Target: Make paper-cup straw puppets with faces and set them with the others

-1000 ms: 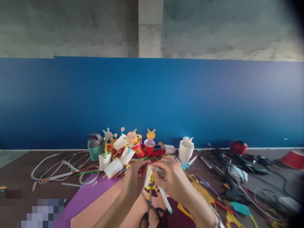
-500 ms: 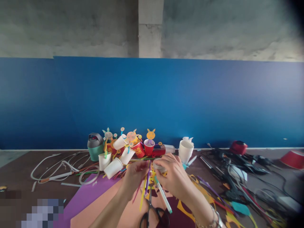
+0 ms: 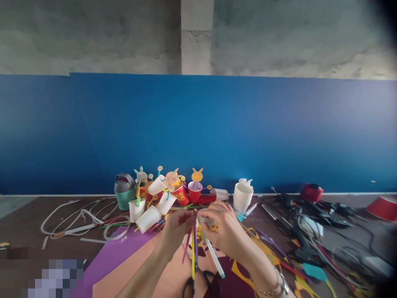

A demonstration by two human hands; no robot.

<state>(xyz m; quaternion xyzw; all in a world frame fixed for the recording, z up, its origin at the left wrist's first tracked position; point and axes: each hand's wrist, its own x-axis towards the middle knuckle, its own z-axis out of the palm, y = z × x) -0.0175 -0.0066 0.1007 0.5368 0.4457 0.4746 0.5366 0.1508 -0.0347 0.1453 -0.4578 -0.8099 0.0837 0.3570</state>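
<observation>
Purple, yellow and red strips (image 3: 193, 252) hang down from the pinched fingers of my left hand (image 3: 178, 229). Close beside it, my right hand (image 3: 221, 221) grips a roll of clear tape (image 3: 207, 217), its fingertips near the top of the strips. Below my hands lie black-handled scissors (image 3: 201, 281) and a white marker with a teal cap (image 3: 215, 257). They rest over peach paper (image 3: 133, 269) and dark maroon paper (image 3: 229, 277). Where the strips meet the tape is too small to make out.
White and red paper cups with animal cutouts (image 3: 167, 203) stand or lie behind my hands. A white cup (image 3: 243, 198) stands right of them. A teal container (image 3: 124, 192) and white cable (image 3: 74, 227) are at left; black cables (image 3: 328, 215) and yellow scraps lie at right.
The yellow strip has swung right to hang nearly straight down, and the red strip has shifted right too. My right hand and the tape roll have moved slightly left, closer to my left hand.
</observation>
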